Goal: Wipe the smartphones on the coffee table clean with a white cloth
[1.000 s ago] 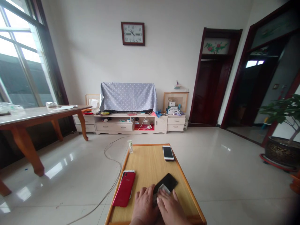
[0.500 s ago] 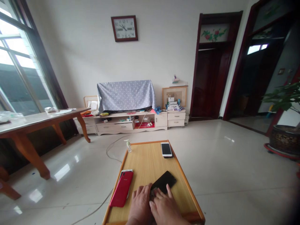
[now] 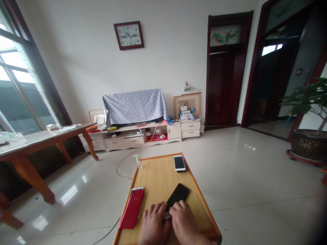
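Observation:
A black smartphone (image 3: pixel 178 196) lies slanted on the small wooden table, its near end between my hands. My left hand (image 3: pixel 154 223) rests at the phone's near left corner, fingers bent and pressed to its edge. At the near right side, my right hand (image 3: pixel 184 221) has its fingers curled together over the phone's near end. A small greyish, partly see-through piece (image 3: pixel 167 214) shows between the hands on the phone; its kind is unclear. To the left, a red phone (image 3: pixel 132 209) lies face down, partly over a white phone (image 3: pixel 138 189).
A white phone with a dark screen (image 3: pixel 179 163) lies on something dark at the wooden table's (image 3: pixel 155 173) far right corner. A clear pump bottle (image 3: pixel 138 161) stands at its far left corner. A cable (image 3: pixel 117 170) runs along the floor. A larger table (image 3: pixel 63 131) stands left.
My right hand's fingers have drawn together and curled; before, they were spread over the phone. The phone is turned slightly more upright in view. The view has shifted slightly to the right.

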`<state>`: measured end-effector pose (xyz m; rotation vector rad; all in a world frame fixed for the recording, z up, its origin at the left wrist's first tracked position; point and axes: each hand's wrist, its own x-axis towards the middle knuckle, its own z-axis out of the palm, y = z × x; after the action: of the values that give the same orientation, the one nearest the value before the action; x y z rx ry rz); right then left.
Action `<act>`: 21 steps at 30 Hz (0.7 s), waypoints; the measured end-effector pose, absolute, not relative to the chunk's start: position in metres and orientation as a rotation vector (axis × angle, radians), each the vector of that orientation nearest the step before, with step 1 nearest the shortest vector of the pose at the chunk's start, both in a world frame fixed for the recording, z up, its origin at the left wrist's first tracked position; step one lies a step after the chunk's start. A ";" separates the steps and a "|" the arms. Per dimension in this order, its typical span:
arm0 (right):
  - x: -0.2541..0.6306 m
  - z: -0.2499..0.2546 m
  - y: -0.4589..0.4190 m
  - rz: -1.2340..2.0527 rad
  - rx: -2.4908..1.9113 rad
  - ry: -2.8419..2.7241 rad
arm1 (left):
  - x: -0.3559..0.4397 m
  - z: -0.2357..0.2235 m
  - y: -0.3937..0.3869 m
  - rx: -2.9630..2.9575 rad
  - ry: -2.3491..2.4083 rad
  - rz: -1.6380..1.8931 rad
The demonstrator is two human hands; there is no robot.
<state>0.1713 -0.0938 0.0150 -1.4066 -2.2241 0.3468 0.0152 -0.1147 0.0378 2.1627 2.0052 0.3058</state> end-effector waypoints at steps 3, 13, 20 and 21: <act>0.173 0.016 -0.090 0.401 -1.415 -2.096 | 0.014 0.038 -0.115 2.171 2.003 0.298; 0.184 0.030 -0.074 0.392 -1.392 -2.003 | 0.020 0.046 -0.119 2.163 2.017 0.263; 0.181 0.018 -0.081 0.343 -1.443 -2.121 | 0.019 0.037 -0.120 2.211 1.977 0.409; 0.186 0.020 -0.076 0.330 -1.486 -2.103 | 0.019 0.036 -0.120 2.220 1.973 0.423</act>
<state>0.1860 -0.0764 0.0197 -1.4858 -2.1030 0.3299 0.0192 -0.1202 0.0360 2.2199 1.9727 0.4230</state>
